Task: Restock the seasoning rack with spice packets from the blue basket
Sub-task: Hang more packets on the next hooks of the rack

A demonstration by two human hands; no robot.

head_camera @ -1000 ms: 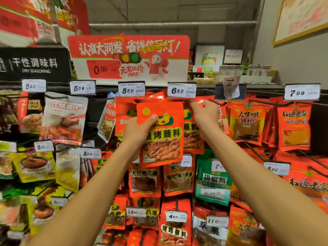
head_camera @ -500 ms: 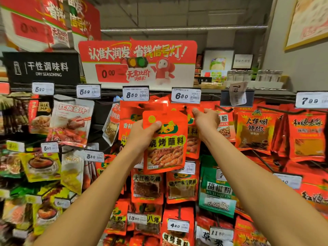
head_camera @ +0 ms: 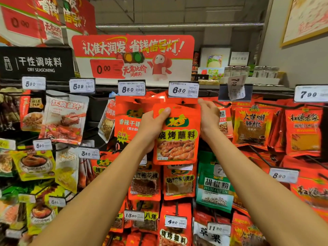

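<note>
An orange barbecue dip packet (head_camera: 177, 137) with a green logo and a picture of grilled meat is held up against the seasoning rack, right under the 6.80 price tag (head_camera: 183, 90). My left hand (head_camera: 150, 128) grips its left edge, thumb on the front near the top. My right hand (head_camera: 209, 119) reaches behind the packet's upper right corner, beside the hook's hole; its fingertips are partly hidden. The blue basket is out of sight.
The rack is crowded with hanging packets: an orange spicy packet (head_camera: 126, 119) at left under the 8.50 tag (head_camera: 131, 88), red chili packets (head_camera: 252, 126) at right, a green pepper packet (head_camera: 214, 189) below. Black hooks stick out. A red promo sign (head_camera: 133, 55) stands above.
The packet has moved up and to the right, its top now just under the 6.80 tag. Both hands rose with it, and the view shifted closer to the rack.
</note>
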